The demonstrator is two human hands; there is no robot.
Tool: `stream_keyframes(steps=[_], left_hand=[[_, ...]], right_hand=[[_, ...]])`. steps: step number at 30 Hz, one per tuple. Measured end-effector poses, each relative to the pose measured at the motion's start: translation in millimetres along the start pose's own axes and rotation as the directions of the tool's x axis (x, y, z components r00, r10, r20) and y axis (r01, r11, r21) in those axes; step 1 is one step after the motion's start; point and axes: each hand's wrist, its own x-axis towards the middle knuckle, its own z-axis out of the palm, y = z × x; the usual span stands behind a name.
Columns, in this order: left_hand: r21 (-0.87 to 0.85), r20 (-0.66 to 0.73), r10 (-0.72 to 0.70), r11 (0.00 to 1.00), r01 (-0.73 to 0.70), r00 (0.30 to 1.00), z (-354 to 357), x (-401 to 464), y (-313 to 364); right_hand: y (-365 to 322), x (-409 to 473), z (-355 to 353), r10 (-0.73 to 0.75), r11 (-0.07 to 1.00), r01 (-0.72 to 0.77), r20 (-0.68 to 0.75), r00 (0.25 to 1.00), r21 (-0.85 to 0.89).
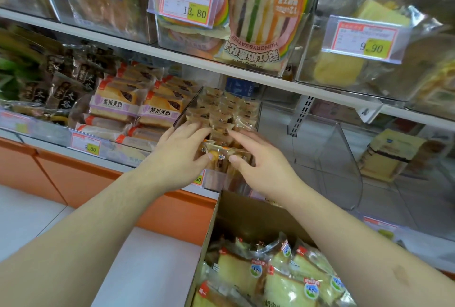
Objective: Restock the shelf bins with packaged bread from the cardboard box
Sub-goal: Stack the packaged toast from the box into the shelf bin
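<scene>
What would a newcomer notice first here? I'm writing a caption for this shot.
Two bare hands, left hand and right hand, meet mid-frame on a clear packet of small cakes at a shelf bin. Above hangs a rainbow sandwich bread pack; bottom centre, a cardboard box holds bread.

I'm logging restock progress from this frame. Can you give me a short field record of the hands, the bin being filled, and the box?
left hand: grips the small clear bread pack at the bin front
right hand: pinches the same pack from the other side
bin: clear, holding rows of small wrapped pieces
cardboard box: below, open, sliced-bread packs inside
neighbouring bin: right of it, contents unclear
</scene>
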Motion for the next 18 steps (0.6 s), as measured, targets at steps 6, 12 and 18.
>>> stream_keyframes(steps=[6,12,18], left_hand=[[-0.127,0.033,0.056,0.991,-0.051,0.998,-11,-21,36],[-0.220,0.075,0.208,0.957,-0.187,0.975,-12,-52,112],[-0.210,0.234,0.318,0.939,-0.272,0.919,12,-95,159]], right_hand=[[18,-69,-35,0.062,0.997,-0.062,0.008,0.998,0.039],[47,-150,-57,0.161,0.987,-0.161,0.011,0.987,-0.003],[89,-213,-38,0.301,0.952,-0.271,0.282,0.911,-0.141]])
